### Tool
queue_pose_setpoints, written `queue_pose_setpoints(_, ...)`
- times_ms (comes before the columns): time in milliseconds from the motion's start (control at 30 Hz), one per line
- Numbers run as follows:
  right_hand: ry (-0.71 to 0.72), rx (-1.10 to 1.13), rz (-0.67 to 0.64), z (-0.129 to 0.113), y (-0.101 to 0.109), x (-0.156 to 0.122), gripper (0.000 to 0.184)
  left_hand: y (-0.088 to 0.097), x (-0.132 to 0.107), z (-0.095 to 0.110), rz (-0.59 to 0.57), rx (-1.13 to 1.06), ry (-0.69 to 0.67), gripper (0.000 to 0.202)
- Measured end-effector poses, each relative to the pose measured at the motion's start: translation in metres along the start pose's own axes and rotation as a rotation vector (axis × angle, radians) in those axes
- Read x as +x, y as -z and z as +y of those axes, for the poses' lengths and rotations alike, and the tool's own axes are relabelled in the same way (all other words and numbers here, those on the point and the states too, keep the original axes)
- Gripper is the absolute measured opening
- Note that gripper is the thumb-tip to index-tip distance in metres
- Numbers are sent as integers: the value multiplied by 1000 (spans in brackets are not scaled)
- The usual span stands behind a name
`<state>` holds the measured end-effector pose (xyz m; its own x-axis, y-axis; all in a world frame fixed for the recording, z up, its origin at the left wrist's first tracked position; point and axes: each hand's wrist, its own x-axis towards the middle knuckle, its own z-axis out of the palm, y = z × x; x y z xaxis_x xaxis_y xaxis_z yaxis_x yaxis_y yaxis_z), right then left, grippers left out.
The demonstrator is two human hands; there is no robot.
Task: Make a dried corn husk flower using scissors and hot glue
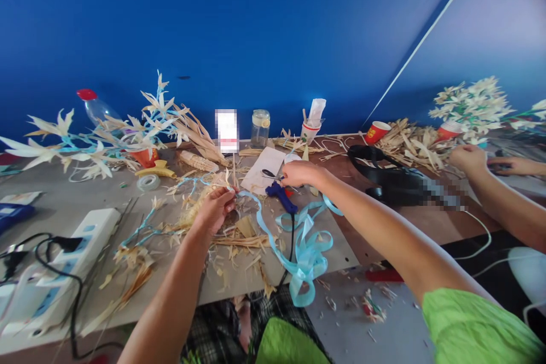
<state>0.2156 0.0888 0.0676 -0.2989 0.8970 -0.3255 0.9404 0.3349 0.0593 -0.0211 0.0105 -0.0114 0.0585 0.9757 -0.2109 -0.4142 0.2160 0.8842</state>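
Note:
My left hand is closed in a pinch on a light blue ribbon, which trails right and loops down over the board edge. Dried straw pieces lie under and around that hand. My right hand reaches forward, fingers closed around the handles of small scissors that lie on a white sheet. A blue glue gun rests just below the right hand, its black cord running toward me.
A white power strip with black plugs sits at the left. Straw flower branches wrapped in blue stand at the back left. A glass jar, paper cups and a black bag stand behind. Another person's hands work at the right.

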Motion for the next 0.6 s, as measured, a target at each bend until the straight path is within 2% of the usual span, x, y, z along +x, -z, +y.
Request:
queue_pose_setpoints(100,-8,-48,6,-10,-1,-12,46,1,2,-2,-17,-9,0,28)
queue_pose_setpoints(200,-35,-48,14,-10,-2,-15,46,2,2,-2,-13,-21,-9,26)
queue_pose_setpoints(333,-35,77,76,10,-8,-12,31,2,2,-1,15,-33,-11,26)
queue_pose_setpoints(433,-81,120,133,30,-16,-10,26,2,3,-2,4,-32,-9,25)
queue_pose_setpoints(600,-58,94,16,41,-37,-14,22,1,3,-2,6,-48,-7,24)
